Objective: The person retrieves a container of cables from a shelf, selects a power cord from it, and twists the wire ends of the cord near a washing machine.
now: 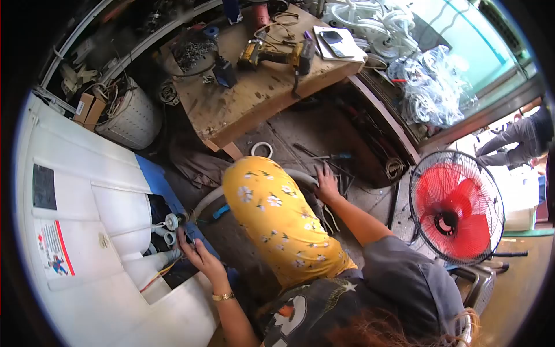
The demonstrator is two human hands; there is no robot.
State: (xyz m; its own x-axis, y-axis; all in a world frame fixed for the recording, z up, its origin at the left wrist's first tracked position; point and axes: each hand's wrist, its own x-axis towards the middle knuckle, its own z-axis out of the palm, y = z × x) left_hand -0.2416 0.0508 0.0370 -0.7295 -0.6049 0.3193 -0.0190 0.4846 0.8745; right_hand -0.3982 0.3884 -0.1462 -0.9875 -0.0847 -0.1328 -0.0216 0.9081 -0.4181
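My left hand (pixel 203 261), a gold-coloured watch or bracelet at the wrist, has its fingers stretched along the edge of an opening in a white plastic machine body (pixel 115 173). Right by the fingertips is a white pipe fitting (pixel 171 221), with pale hoses and thin coloured wires below it. My right hand (pixel 328 186) reaches to the floor with fingers apart, beside the end of a grey hose (pixel 303 177) and over several dark rod-like tools. A screwdriver (pixel 338 156) with a blue handle lies just past its fingertips. My knee in yellow flowered cloth (pixel 272 208) is between the hands.
A wooden table (pixel 248 101) holds a yellow-black cordless drill (pixel 277 56) and a phone on papers. On the floor lies a roll of tape (pixel 262 150). A red-bladed fan (pixel 457 207) stands at right, a white basket (pixel 136 118) at left. Another person's legs (pixel 514 141) show outside.
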